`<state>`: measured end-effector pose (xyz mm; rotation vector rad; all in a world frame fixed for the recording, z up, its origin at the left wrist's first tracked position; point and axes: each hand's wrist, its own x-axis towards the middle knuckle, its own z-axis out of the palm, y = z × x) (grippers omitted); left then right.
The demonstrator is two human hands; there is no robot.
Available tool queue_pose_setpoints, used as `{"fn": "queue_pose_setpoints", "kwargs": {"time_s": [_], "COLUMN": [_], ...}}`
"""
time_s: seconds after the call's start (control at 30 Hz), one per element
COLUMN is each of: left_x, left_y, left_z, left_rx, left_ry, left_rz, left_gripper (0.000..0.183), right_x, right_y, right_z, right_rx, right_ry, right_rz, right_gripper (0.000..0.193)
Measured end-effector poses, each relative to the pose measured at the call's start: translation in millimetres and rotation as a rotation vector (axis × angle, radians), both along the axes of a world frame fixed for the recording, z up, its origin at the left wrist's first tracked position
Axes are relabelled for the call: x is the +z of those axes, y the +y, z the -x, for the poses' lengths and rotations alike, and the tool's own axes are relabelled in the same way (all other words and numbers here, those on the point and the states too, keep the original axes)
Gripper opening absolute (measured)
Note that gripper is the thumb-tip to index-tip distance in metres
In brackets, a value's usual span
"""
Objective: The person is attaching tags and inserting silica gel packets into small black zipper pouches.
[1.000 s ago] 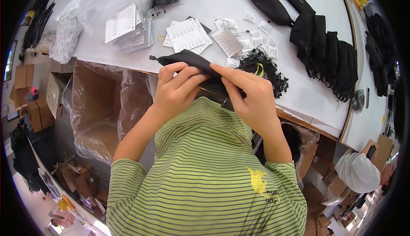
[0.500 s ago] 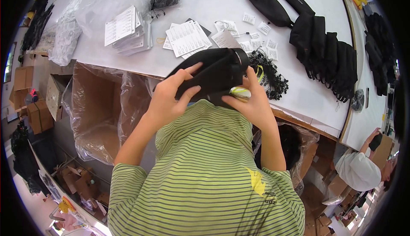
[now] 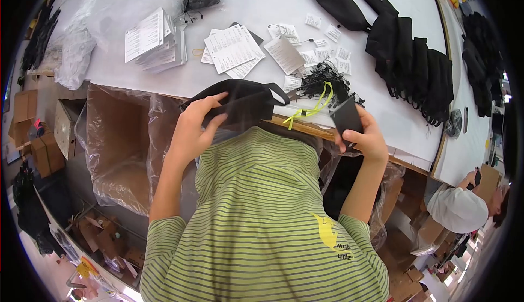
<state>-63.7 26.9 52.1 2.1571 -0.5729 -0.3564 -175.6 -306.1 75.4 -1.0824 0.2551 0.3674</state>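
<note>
My left hand (image 3: 195, 124) grips a soft black fabric pouch (image 3: 243, 101) at the table's front edge, thumb and fingers on its near side. A short black strap loop (image 3: 278, 93) sticks out from the pouch's right end. Off to the right, my right hand (image 3: 368, 135) is closed on a flat dark rectangular card (image 3: 346, 117), held apart from the pouch. Between the hands a yellow-green ribbon (image 3: 308, 112) lies over the table edge. Just behind it is a heap of thin black cords (image 3: 327, 81).
Several white printed cards (image 3: 234, 51) and small labels (image 3: 313, 21) lie on the white table (image 3: 251, 1), with a stacked pile of cards (image 3: 155, 42) at left. Black pouches (image 3: 404, 51) are lined up at right. Below stands a plastic-lined carton (image 3: 123, 143). A person (image 3: 458, 209) works at far right.
My right hand has left the pouch and moved right with the dark card. The yellow-green ribbon now lies at the table edge. My left hand and the pouch shifted slightly left and lower.
</note>
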Motion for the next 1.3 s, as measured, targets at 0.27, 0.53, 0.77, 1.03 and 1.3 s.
{"fn": "queue_pose_setpoints", "kwargs": {"time_s": [0.27,0.53,0.77,1.03,1.3], "left_x": [17.4,24.2,25.8,32.1,33.6], "left_y": [-16.0,-24.0,-29.9,-34.6,-75.0], "left_z": [12.1,18.6,19.6,12.2,6.1], "left_rx": [-0.251,-0.415,-0.462,-0.459,-0.569], "left_ry": [0.088,0.121,0.105,0.018,-0.221], "left_rz": [-0.086,-0.15,-0.135,-0.069,0.112], "left_gripper": [0.019,0.018,0.018,0.019,0.019], "right_x": [-52.2,-64.3,-51.3,-38.7,17.3], "right_y": [2.2,59.9,75.5,46.9,56.5], "right_z": [-25.1,-41.8,-52.5,-49.9,-23.5], "right_rx": [-0.879,-0.698,-0.751,-0.862,0.062], "right_ry": [-0.039,0.325,0.286,-0.159,-0.35], "right_rz": [-0.49,-0.576,-0.203,0.299,1.297], "right_gripper": [0.012,0.04,0.037,0.026,0.016]}}
